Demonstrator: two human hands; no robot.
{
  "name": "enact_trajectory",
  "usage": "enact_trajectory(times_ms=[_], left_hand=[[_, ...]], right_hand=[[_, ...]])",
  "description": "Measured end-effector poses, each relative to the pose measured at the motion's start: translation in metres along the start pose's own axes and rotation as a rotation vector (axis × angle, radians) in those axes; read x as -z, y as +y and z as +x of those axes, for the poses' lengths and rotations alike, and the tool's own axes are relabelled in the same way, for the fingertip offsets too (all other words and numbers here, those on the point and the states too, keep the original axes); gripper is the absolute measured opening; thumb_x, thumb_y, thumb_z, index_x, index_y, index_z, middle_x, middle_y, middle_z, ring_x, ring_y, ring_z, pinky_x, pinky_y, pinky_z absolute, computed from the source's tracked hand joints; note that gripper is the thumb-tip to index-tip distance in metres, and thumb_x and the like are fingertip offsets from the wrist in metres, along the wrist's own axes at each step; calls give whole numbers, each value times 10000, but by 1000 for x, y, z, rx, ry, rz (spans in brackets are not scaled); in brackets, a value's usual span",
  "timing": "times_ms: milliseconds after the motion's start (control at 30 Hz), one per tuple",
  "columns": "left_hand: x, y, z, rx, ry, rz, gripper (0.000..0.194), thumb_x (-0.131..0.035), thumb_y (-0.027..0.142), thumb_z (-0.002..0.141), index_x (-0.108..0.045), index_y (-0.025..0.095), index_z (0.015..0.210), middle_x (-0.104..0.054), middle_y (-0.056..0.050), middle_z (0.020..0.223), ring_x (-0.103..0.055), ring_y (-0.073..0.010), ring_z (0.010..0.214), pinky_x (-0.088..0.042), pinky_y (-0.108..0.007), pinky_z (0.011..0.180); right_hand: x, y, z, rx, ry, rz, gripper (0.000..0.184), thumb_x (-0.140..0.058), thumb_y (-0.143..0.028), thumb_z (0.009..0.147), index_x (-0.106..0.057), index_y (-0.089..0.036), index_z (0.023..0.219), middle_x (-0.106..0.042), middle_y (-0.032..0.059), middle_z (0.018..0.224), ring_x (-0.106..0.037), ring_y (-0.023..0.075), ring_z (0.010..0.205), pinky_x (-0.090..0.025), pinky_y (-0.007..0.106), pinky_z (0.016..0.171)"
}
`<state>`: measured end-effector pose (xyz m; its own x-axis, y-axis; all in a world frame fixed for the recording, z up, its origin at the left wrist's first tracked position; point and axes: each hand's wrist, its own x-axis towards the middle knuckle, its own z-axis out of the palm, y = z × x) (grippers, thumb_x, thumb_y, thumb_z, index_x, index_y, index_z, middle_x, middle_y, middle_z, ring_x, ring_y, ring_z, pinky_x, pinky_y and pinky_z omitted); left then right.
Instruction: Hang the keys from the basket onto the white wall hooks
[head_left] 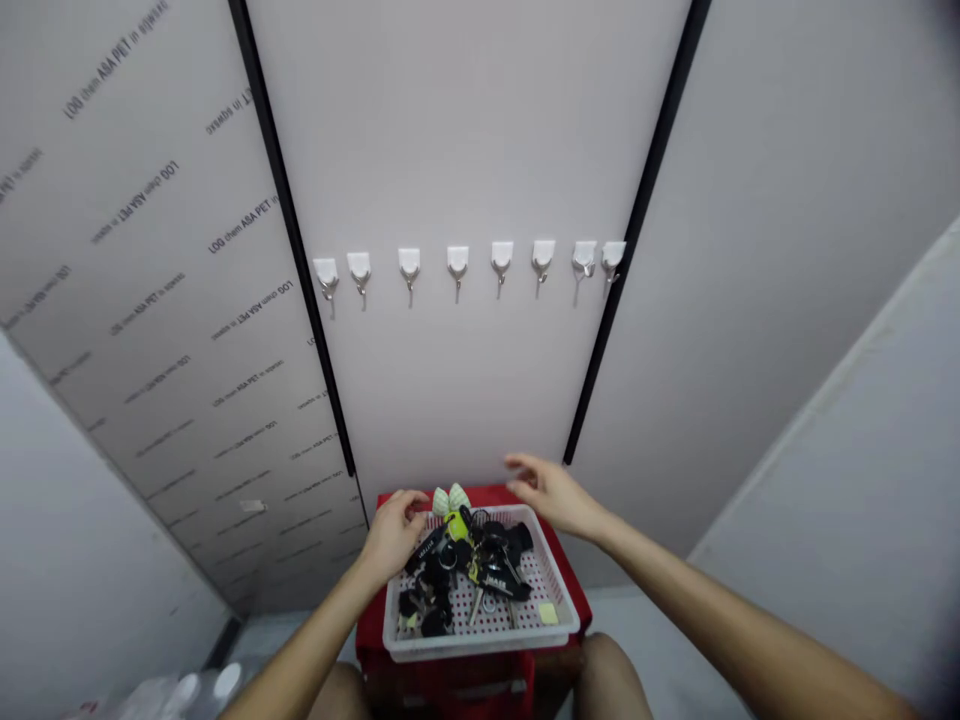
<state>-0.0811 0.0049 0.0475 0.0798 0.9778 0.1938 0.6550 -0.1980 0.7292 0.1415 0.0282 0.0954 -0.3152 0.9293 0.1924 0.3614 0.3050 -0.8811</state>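
Observation:
A white plastic basket [559, 590] with a perforated bottom holds a heap of keys and black key fobs [495, 555]. Black straps with white lettering [502, 585] lie among them. At the basket's back edge is a pale green checked bow [451, 499] with a yellow-green tag [456, 526] just below it. My left hand [393, 532] is at the back left corner, fingers loosely bent and thumb apart, close to the bow. Over the back right corner hovers my right hand [551, 492], fingers apart and slightly blurred. Neither hand shows anything held.
A row of several white adhesive hooks [457, 262] runs along the grey wall panel ahead, between two black strips [637, 225]. The basket sits on a red-covered stand [574, 580] between my knees. Bottles with white caps [227, 681] stand at lower left.

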Motion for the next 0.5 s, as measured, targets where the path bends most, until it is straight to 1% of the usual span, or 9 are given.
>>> enact_trajectory(times_ms=[33,67,133,167,200,267,333,400,500], left_hand=[[5,2,4,10,17,-20,230,-388,201,613,-517,140,794,-540,-42,778,-479,-117,689,-362,-241,674],[10,6,8,22,33,-47,238,-391,215,613,-513,130,799,-541,-49,779,-481,-122,694,-365,-245,672],[20,13,18,31,55,-113,262,-393,244,614,-501,115,814,-542,-58,775,-485,-129,694,-372,-246,656],[24,17,23,27,60,-145,273,-394,255,613,-495,110,821,-542,-59,770,-486,-130,691,-375,-245,646],[27,21,27,19,61,-170,281,-396,264,611,-491,107,824,-541,-58,763,-485,-131,686,-376,-244,636],[29,27,32,-2,62,-208,289,-404,278,606,-490,108,823,-538,-52,746,-481,-127,670,-374,-241,626],[28,31,35,-17,72,-246,277,-421,280,595,-497,113,802,-534,-42,729,-475,-117,653,-367,-237,630],[28,33,36,-12,80,-318,257,-444,279,579,-501,119,771,-527,-28,703,-468,-101,619,-364,-225,606],[37,42,38,59,80,-518,243,-472,321,561,-480,130,710,-500,5,618,-446,-69,510,-333,-188,468]], right_hand=[[13,-13,10,118,174,-120,253,-454,-250,619,-471,-217,869,-500,74,900,-458,207,785,-331,393,730],[28,-30,21,249,394,-266,295,-432,-244,628,-452,-211,921,-467,80,969,-437,210,851,-319,394,759],[62,-67,44,420,744,-469,346,-370,-213,653,-415,-183,994,-397,88,1068,-354,210,984,-283,389,817],[78,-83,54,466,861,-548,376,-355,-198,654,-393,-164,1026,-364,95,1103,-307,210,1032,-260,389,841],[91,-94,64,490,928,-618,396,-344,-184,653,-380,-147,1046,-352,101,1117,-283,209,1052,-250,386,852],[108,-104,78,506,949,-735,423,-327,-158,649,-363,-126,1069,-366,113,1108,-293,207,1050,-256,382,852],[112,-101,86,498,905,-815,440,-321,-141,644,-352,-120,1083,-390,120,1087,-323,209,1030,-277,381,833],[108,-95,86,486,906,-844,456,-335,-147,640,-338,-120,1095,-381,125,1097,-312,220,1035,-271,396,825],[90,-97,75,504,947,-755,406,-381,-227,640,-395,-144,1037,-377,119,1096,-298,237,1034,-250,416,819]])
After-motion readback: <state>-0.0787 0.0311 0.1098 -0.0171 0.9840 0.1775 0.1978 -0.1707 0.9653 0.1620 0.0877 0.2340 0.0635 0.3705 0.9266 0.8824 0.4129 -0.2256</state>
